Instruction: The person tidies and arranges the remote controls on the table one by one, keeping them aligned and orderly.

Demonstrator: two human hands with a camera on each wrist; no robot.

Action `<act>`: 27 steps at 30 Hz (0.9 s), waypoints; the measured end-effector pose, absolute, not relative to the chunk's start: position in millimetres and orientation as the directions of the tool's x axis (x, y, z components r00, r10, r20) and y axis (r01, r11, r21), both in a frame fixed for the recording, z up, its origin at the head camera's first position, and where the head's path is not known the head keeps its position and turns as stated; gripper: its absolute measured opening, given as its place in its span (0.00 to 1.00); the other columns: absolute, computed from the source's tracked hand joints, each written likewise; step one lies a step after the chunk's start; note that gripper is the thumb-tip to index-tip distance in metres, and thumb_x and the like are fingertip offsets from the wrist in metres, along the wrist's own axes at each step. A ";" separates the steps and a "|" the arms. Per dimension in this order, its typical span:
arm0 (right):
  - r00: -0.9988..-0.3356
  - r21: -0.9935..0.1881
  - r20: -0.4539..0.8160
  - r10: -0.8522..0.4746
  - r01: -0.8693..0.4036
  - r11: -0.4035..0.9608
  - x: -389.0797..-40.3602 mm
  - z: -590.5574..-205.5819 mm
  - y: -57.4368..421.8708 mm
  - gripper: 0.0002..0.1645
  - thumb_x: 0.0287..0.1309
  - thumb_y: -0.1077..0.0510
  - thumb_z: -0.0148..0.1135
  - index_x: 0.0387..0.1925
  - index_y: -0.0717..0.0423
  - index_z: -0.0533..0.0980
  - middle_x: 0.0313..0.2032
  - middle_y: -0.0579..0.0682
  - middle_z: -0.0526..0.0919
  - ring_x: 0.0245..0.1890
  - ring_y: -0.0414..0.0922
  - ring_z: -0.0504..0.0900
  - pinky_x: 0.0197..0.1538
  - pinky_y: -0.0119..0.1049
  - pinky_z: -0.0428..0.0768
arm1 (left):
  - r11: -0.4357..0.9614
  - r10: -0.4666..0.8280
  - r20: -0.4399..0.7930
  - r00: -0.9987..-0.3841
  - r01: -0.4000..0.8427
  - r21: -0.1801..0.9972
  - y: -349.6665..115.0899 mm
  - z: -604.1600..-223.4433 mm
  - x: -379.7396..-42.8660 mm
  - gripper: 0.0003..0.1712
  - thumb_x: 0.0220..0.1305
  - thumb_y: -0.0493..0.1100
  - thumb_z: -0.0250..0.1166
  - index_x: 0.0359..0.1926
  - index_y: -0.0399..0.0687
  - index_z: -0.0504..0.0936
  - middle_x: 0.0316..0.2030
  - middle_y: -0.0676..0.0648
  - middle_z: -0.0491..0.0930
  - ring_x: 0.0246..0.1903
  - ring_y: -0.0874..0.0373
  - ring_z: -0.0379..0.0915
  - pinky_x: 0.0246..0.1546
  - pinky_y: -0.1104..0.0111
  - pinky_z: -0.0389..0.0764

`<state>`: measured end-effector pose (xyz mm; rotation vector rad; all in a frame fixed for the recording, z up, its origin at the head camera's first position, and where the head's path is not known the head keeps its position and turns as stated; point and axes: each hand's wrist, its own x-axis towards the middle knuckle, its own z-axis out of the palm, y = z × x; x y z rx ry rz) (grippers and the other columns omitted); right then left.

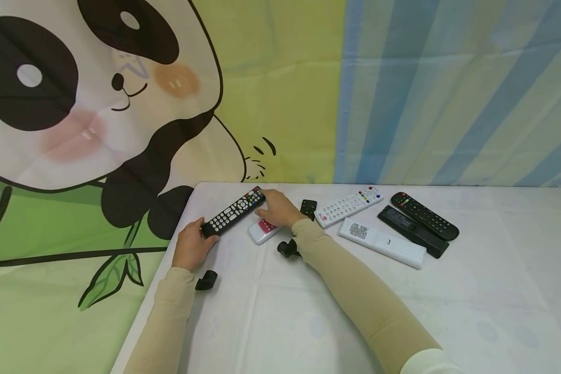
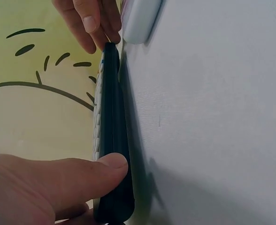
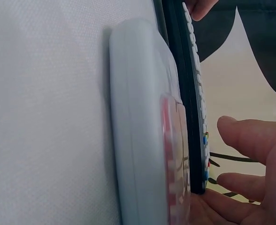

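A long black remote control [image 1: 234, 212] with white and coloured buttons lies slantwise near the table's back left corner. At its lower end, my left hand [image 1: 190, 244] grips it, the thumb [image 2: 112, 161] pressed along one side edge. My right hand [image 1: 280, 209] is at the other end, by the coloured buttons. In the right wrist view its thumb [image 3: 236, 136] stands apart from the remote, and its lower fingers [image 3: 222, 204] reach the tip. Partly beneath the right hand lies a white remote [image 1: 260, 234] with a red button panel.
Right of my hand lie a small black remote [image 1: 308, 208], a white remote with buttons up [image 1: 348, 206] and a white one face down [image 1: 383, 244]. Further right, a black remote [image 1: 425, 215] overlaps another black one [image 1: 409, 228]. A panda-print curtain [image 1: 280, 93] hangs behind the table.
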<state>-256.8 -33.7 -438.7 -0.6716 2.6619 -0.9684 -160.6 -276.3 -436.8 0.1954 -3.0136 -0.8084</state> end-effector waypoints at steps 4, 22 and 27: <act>-0.868 -0.660 -0.051 -0.494 -0.342 0.669 -257.3 -437.4 -33.6 0.41 0.69 0.51 0.62 0.73 0.67 0.59 0.72 0.62 0.65 0.73 0.55 0.61 0.75 0.44 0.57 | 0.859 -0.121 0.001 -0.993 -0.104 0.501 -275.4 -434.5 -157.8 0.40 0.62 0.39 0.71 0.68 0.22 0.65 0.59 0.23 0.71 0.58 0.31 0.71 0.61 0.43 0.70; -0.868 -0.715 -0.044 -0.495 -0.319 0.622 -258.9 -437.1 -34.5 0.39 0.70 0.50 0.61 0.73 0.66 0.61 0.71 0.62 0.66 0.72 0.55 0.63 0.74 0.46 0.59 | 0.875 -0.121 0.047 -0.992 -0.084 0.477 -267.0 -427.1 -134.4 0.40 0.60 0.43 0.74 0.66 0.25 0.69 0.54 0.28 0.78 0.46 0.39 0.81 0.47 0.45 0.77; -0.867 -0.721 -0.043 -0.496 -0.317 0.616 -258.7 -436.6 -35.5 0.39 0.70 0.50 0.61 0.73 0.65 0.61 0.71 0.62 0.66 0.72 0.55 0.63 0.73 0.46 0.60 | 0.866 -0.126 0.068 -0.990 -0.076 0.494 -264.3 -429.4 -129.4 0.39 0.58 0.43 0.75 0.65 0.25 0.71 0.54 0.30 0.79 0.43 0.41 0.82 0.45 0.47 0.79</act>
